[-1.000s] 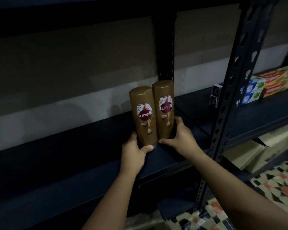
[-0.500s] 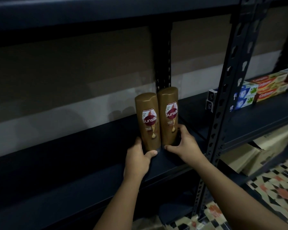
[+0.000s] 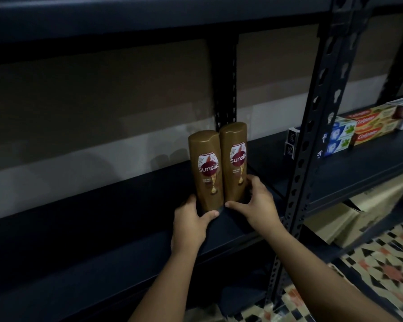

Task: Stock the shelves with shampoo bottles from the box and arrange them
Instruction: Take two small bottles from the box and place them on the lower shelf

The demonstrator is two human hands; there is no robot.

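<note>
Gripping the base of the left shampoo bottle [image 3: 206, 171], the left hand [image 3: 191, 223] is curled with its thumb across the front foot. The right hand [image 3: 257, 202] is wrapped round the base of the right shampoo bottle [image 3: 234, 162]. Both bottles are directly ahead of the hands, upright on the shelf [image 3: 102, 217], long axes vertical, sides touching, labels forward. Each hand is nearest its own bottle. Two shampoo bottles are counted. Several toothpaste cartons [image 3: 372, 126] are stacked on the neighbouring bay, well apart. One cardboard box [image 3: 368, 205] is seen below right.
</note>
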